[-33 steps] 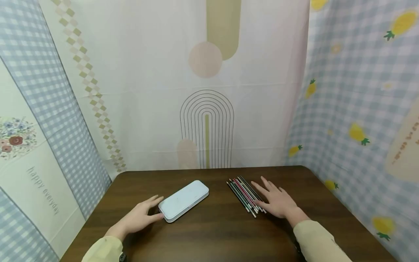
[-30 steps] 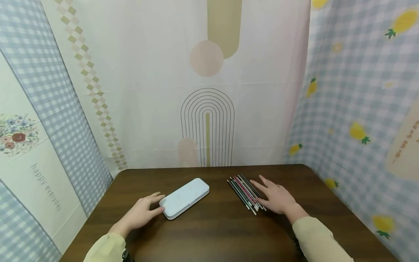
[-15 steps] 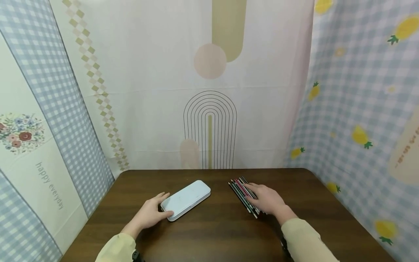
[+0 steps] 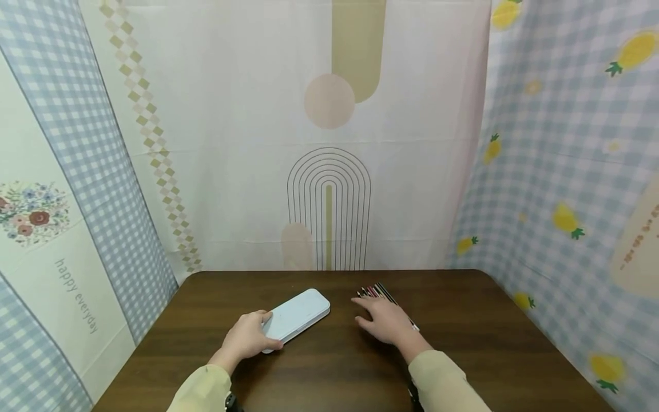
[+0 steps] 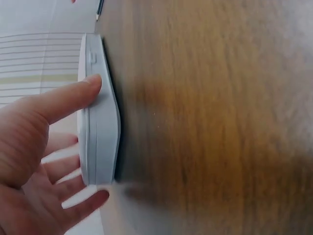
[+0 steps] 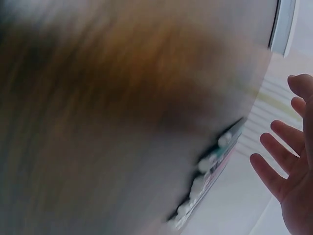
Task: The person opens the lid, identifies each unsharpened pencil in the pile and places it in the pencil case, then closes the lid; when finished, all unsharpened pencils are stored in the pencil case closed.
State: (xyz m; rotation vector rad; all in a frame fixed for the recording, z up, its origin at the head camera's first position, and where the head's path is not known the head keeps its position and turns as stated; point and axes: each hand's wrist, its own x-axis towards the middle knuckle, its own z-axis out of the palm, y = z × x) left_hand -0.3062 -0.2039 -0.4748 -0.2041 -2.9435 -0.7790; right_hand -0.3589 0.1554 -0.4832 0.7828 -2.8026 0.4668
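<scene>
A flat white pencil case lies closed and slanted on the table. My left hand grips its near end, thumb on the front side and fingers toward the back; the left wrist view has the thumb against the case's side wall. To the right, my right hand hovers over a bunch of pencils, fingers extended toward the case and holding nothing. It hides most of the bunch in the head view. White pencil ends show below the spread fingers in the right wrist view.
The dark brown wooden table has rounded far corners. A pale patterned cloth hangs right behind it. Checked cloths line the left side and the right side.
My left hand has moved right, from beside the case's near end to around it. My right hand has swept left from the pencils' right side to across them. The pencils stay on the table.
</scene>
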